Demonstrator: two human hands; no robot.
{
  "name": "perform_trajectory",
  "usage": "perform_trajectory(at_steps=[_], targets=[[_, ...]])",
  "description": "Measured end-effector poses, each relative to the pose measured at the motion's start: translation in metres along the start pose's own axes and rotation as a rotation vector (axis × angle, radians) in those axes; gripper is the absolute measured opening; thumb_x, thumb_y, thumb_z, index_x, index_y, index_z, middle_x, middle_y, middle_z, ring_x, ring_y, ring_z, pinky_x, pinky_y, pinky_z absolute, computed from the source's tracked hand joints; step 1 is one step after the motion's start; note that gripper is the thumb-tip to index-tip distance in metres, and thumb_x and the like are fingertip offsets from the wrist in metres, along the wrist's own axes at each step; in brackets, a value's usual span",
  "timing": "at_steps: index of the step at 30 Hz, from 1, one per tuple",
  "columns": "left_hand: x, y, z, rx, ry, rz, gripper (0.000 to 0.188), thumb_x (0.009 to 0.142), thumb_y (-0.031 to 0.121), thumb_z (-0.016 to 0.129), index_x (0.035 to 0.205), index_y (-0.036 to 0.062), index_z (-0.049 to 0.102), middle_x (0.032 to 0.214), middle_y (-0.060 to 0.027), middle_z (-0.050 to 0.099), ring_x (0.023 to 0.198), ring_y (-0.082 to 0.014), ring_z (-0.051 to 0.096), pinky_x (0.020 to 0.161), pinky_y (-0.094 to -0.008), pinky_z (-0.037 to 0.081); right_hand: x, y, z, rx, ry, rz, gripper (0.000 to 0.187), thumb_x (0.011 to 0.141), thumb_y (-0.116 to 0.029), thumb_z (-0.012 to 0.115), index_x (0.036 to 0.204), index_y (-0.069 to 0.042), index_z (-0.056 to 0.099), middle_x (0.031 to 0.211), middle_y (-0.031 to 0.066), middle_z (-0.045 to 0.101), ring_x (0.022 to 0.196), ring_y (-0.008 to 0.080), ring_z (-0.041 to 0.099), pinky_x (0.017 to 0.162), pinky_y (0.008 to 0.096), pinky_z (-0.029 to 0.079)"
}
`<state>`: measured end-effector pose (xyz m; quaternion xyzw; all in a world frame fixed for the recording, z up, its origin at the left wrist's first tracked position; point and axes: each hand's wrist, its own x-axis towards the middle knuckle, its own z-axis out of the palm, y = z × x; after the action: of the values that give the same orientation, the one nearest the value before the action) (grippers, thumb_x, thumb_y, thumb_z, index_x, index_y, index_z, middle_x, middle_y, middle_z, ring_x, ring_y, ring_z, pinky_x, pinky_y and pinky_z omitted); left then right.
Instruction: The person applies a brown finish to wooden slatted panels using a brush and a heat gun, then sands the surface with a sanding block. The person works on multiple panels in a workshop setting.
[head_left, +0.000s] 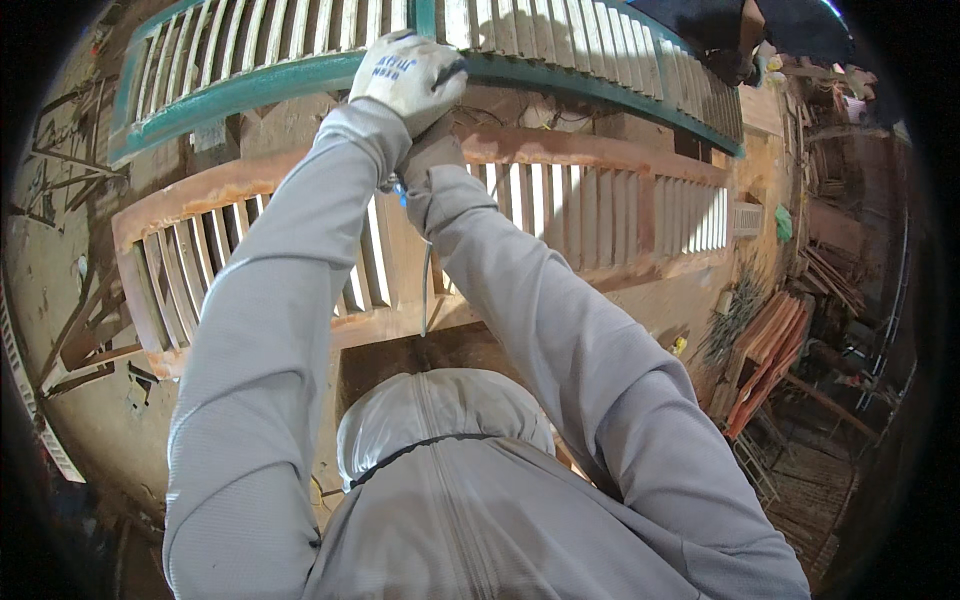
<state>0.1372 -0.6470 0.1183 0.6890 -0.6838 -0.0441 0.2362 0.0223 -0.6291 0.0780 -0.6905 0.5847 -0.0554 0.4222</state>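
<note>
My left hand, in a white glove with blue print, is closed over the near rail of a green-framed louvered shutter. What its fingers grip, if anything, is hidden. Just below it, in shadow, my right hand looks closed, its fingers mostly covered by the left. Beside the right wrist sits a small blue and metal fitting, and a thin grey hose or cord hangs down from there. Whatever they belong to is out of sight. Under my forearms lies a second louvered shutter with a bare reddish-brown frame.
Another person's arm shows at the top right, past the green shutter. Stacked reddish boards and a dry bundle of twigs stand at the right. Pieces of wooden framing lie at the left.
</note>
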Motion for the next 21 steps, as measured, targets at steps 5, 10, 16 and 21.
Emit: perform_trajectory(at_steps=[5,10,16,21], targets=[[0.007,0.015,0.014,0.040,0.058,0.035,0.038,0.093,0.041,0.055,0.113,0.0143,0.072,0.118,-0.0100,0.070,0.115,-0.0309,0.060,0.107,-0.0435,0.040,0.051,0.044,0.015,0.218,-0.028,-0.258,0.084,0.083,-0.036,0.078,0.148,-0.010,0.032,0.144,0.0145,0.053,0.130,0.0280,0.052,0.103,0.0368,0.044],[-0.025,0.029,0.017,0.023,0.101,0.065,0.035,0.091,0.038,0.056,0.108,0.0143,0.074,0.113,-0.0117,0.071,0.112,-0.0321,0.062,0.102,-0.0454,0.044,0.015,0.069,0.026,0.376,0.069,-0.361,0.084,0.078,-0.046,0.076,0.144,-0.007,0.042,0.138,0.0214,0.057,0.129,0.0388,0.054,0.103,0.0414,0.045],[-0.091,0.062,0.013,-0.157,0.108,0.116,0.027,0.086,0.032,0.060,0.098,0.0124,0.074,0.098,-0.0118,0.072,0.099,-0.0319,0.065,0.104,-0.0475,0.041,-0.088,0.084,0.026,0.290,0.064,-0.068,0.098,0.074,-0.045,0.081,0.149,-0.006,0.031,0.136,0.0239,0.057,0.126,0.0363,0.056,0.101,0.0392,0.047],[-0.149,0.109,0.006,-0.329,-0.009,0.129,0.026,0.084,0.030,0.062,0.097,0.0096,0.072,0.091,-0.0107,0.070,0.097,-0.0312,0.065,0.106,-0.0478,0.039,-0.166,0.109,0.017,0.187,0.052,0.084,0.092,0.074,-0.035,0.086,0.147,-0.005,0.037,0.133,0.0192,0.060,0.121,0.0287,0.060,0.097,0.0343,0.050]])
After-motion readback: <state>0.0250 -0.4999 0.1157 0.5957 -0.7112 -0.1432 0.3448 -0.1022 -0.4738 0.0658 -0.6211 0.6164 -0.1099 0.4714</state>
